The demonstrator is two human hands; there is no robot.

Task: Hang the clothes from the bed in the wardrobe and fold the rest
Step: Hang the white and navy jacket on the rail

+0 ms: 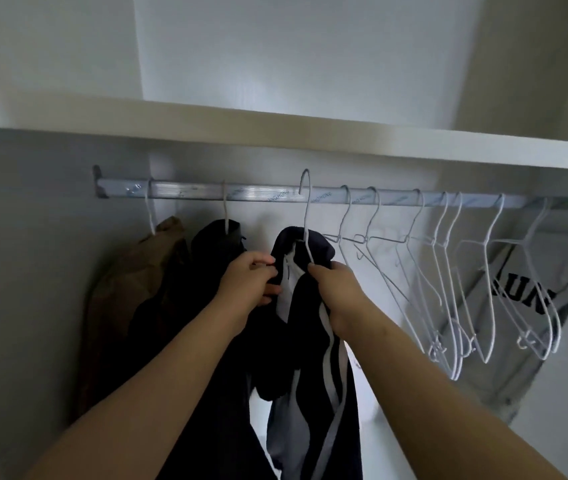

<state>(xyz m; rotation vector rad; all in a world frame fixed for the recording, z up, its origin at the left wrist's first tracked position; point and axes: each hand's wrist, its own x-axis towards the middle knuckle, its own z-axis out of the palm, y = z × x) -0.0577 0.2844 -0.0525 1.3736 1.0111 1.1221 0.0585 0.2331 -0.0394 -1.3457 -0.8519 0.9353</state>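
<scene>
Inside a wardrobe [33,237], a dark striped jacket [310,375] hangs on a white wire hanger [306,209]. The left hand [249,280] pinches its collar; the right hand [339,292] grips the hanger's shoulder through the cloth. The hook reaches the rail [258,195], perhaps not over it, beside empty hangers [448,271]

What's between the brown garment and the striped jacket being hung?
Head view: one black garment on a white wire hanger hangs from the metal rail between the brown fabric garment and the navy white-striped jacket.
</scene>
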